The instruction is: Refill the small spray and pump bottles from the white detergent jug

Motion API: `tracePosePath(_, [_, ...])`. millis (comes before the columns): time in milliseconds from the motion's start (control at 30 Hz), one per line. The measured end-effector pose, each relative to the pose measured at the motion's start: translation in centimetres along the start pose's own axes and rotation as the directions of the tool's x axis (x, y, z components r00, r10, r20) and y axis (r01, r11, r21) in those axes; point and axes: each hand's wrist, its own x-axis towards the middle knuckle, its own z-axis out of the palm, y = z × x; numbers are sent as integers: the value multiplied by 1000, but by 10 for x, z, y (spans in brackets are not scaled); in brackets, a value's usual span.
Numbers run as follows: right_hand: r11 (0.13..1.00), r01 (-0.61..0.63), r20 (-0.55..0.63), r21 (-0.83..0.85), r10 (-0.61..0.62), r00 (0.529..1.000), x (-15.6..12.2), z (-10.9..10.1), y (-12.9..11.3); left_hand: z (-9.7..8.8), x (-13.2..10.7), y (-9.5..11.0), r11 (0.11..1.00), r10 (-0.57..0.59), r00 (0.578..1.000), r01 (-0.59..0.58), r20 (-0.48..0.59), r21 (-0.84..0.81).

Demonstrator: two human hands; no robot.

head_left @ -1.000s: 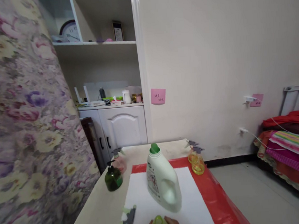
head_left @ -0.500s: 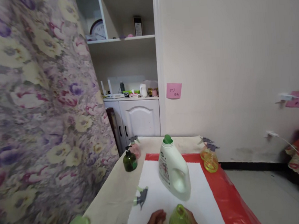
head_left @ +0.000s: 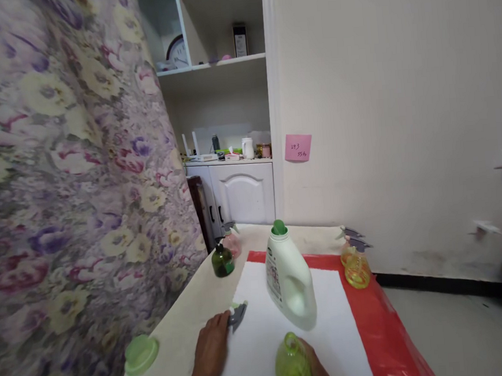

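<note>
My right hand is wrapped round a green translucent bottle with no cap, low on the white sheet. My left hand lies on the table edge of the sheet, its fingers touching a loose grey-green spray trigger head; whether they grip it is hidden. A white detergent jug with a green cap stands upright just beyond the bottle.
A red cloth lies under the white sheet. A dark green pump bottle and a pink spray bottle stand back left, two yellow spray bottles back right. A pale green lid sits at the table's left corner beside a floral curtain.
My left hand has moved left and forward from beside the green bottle onto the spray trigger head. The view has swung left and down a little.
</note>
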Motion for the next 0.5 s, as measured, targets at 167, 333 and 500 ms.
tracePosePath(167, [993, 99, -9, -58, -100, 995, 2, 4, 25, -9, 9, 8, 1000, 3, 999, -3, 38, -18])
tracePosePath(333, [978, 210, -48, 0, -210, 977, 8, 11, 58, -39, 8, 24, 987, 35, 999, -36, -12, -156])
tracePosePath(500, [976, 218, 12, -7, -218, 976, 11, 6, 69, -83, -19, 65, 921, 3, 993, -49, -120, -385])
